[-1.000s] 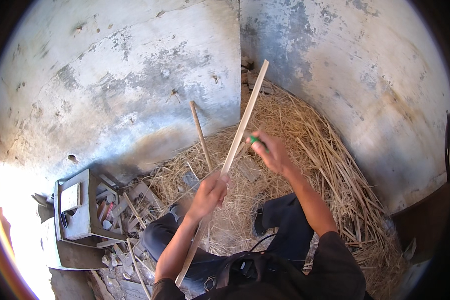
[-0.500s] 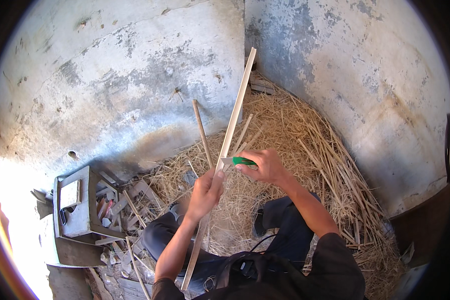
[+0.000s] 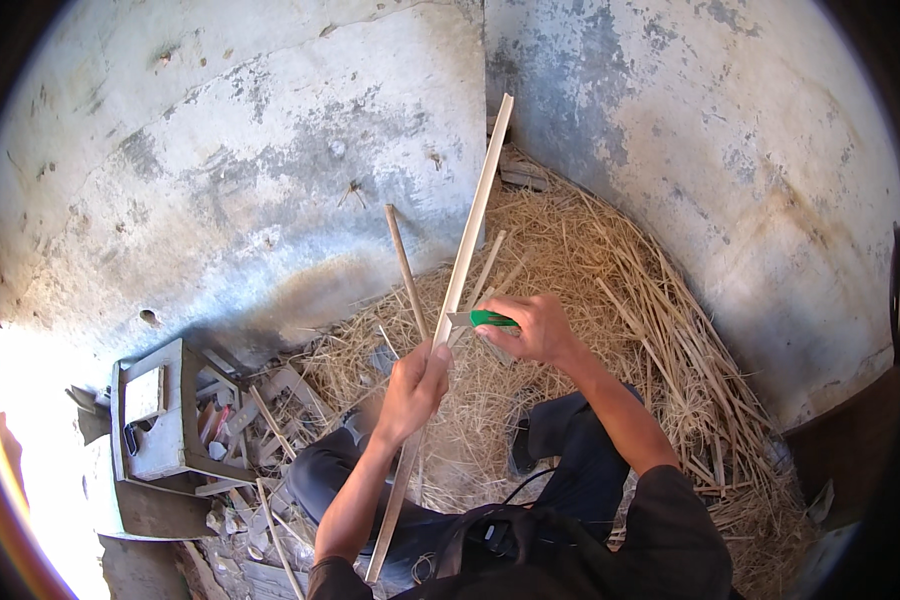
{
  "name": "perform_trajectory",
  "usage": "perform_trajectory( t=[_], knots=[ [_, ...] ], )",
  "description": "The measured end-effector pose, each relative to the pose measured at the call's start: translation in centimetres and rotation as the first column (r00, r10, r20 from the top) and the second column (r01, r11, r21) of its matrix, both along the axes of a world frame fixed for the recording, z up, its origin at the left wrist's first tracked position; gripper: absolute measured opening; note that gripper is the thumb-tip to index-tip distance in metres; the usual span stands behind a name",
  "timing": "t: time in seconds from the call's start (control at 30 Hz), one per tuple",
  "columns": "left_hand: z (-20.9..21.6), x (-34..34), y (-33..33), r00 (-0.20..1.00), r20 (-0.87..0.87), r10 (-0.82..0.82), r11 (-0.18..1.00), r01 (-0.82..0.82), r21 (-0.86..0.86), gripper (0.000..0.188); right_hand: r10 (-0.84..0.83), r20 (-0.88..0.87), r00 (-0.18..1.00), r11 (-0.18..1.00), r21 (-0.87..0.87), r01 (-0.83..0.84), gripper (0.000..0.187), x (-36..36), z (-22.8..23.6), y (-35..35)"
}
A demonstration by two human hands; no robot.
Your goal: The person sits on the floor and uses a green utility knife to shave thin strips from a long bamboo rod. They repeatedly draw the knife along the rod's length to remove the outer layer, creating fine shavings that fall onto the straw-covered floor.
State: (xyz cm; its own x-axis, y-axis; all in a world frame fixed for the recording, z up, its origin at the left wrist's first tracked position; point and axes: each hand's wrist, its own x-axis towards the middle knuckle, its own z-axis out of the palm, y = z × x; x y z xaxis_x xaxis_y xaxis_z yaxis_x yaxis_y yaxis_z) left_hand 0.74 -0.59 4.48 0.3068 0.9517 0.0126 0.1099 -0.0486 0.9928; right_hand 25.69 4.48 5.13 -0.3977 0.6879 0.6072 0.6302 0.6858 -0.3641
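Observation:
A long, pale strip of split wood or bamboo (image 3: 478,205), hollowed along its length, slants from beside my left thigh up toward the wall corner. My left hand (image 3: 415,393) is wrapped round it near its middle. My right hand (image 3: 535,328) grips a green-handled knife (image 3: 496,318) just above and to the right of the left hand. Its short, flat metal blade meets the strip's right edge. The right fingers partly cover the handle.
Straw and shavings (image 3: 570,235) cover the floor. A brown stick (image 3: 407,270) leans beside the strip, and long thin strips (image 3: 670,350) lie on the right. An overturned wooden cabinet (image 3: 160,415) with scraps stands at left. Peeling walls (image 3: 300,140) meet at the far corner.
The knife and my right hand have shifted very slightly rightward along with a small shift of the view. Both grips look the same.

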Motion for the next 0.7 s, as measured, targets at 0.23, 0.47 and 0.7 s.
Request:
perform_trajectory(
  t=[0.23, 0.47, 0.7],
  knots=[
    [0.0, 0.1, -0.2, 1.000, -0.021, -0.006, 1.000, 0.006, 0.006, 0.040, -0.040, -0.069, 0.997, 0.997, 0.070, 0.045, 0.034, 0.7, -1.1, 0.8],
    [0.3, 0.0, -0.4, 0.997, -0.072, -0.011, 1.000, 0.011, -0.003, 0.039, -0.065, -0.014, 0.998, 0.998, -0.017, 0.065, 0.041, 1.4, -0.5, 0.8],
    [-0.3, -0.3, -0.8, 0.994, -0.100, -0.031, 0.998, 0.036, 0.043, 0.037, -0.056, -0.107, 0.993, 0.994, 0.090, 0.066, 0.028, 1.9, -1.1, 1.6]
  ],
)
